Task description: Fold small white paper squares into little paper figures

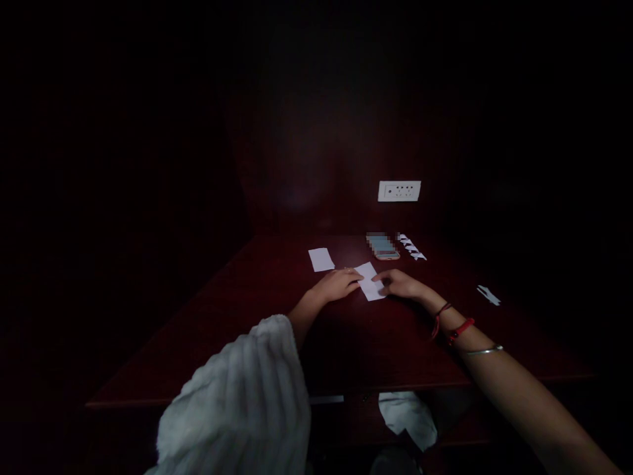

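A small white sheet of paper [369, 285] lies at a slant on the dark red table, between my two hands. My left hand [337, 284] has its fingertips on the sheet's left edge, holding it. At the right edge, my right hand [399, 284] grips the same sheet with bent fingers, its fingertips over the paper. Just beyond my left hand is a stack of white paper [321, 259], lying flat. How far the fingertips reach under the sheet is hidden.
A phone [382, 246] lies behind the sheet, partly pixelated. Beside it is a row of folded white paper pieces [411, 247]. White paper strips [488, 295] lie far right. A socket panel [399, 191] is on the back wall. A pale cloth-like item [406, 415] shows below the table edge [237, 397].
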The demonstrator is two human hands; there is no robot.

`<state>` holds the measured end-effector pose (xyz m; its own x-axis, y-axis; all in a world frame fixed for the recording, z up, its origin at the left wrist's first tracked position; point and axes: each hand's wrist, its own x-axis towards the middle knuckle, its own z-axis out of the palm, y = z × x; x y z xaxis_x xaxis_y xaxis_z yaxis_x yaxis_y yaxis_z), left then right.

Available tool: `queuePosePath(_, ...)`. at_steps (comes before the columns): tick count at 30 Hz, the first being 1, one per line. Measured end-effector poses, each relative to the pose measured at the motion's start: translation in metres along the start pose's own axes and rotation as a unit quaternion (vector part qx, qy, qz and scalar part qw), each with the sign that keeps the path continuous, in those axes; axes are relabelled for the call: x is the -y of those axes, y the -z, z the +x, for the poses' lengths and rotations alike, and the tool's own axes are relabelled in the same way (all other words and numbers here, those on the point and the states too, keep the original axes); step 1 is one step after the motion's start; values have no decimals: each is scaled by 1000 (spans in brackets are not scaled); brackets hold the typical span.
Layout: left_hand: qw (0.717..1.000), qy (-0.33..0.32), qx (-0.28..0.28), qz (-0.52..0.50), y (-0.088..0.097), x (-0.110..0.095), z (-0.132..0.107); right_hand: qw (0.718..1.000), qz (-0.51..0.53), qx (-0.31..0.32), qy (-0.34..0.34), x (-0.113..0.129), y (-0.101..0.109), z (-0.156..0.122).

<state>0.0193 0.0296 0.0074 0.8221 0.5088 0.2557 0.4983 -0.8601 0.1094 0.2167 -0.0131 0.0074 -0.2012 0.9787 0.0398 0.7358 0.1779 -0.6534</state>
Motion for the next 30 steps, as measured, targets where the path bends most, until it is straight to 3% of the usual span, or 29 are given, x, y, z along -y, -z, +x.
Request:
queuePosePath(2,1000,-20,16,-8,-2,-2,1,998,-56,-1,15,0,1,0)
queuePosePath(8,999,15,35,-1,-7,5,0,974,-173,-37,139,-1,-2,5)
queuePosePath(15,998,51,26,20,-16,4,-1,936,-210,59,278,7,1,-5)
queuePosePath(20,998,51,-1,28,-19,0,-10,934,-188,102,288,6,9,-10)
queuePosePath(25,998,38,-23,40,-7,-3,-26,952,-84,136,260,-4,17,-10)
queuePosePath(27,999,11,-12,42,1,-6,-30,960,-52,114,249,-8,17,-8)
queuePosePath(30,998,-31,12,51,10,-9,-33,974,-43,23,221,-12,12,-5)
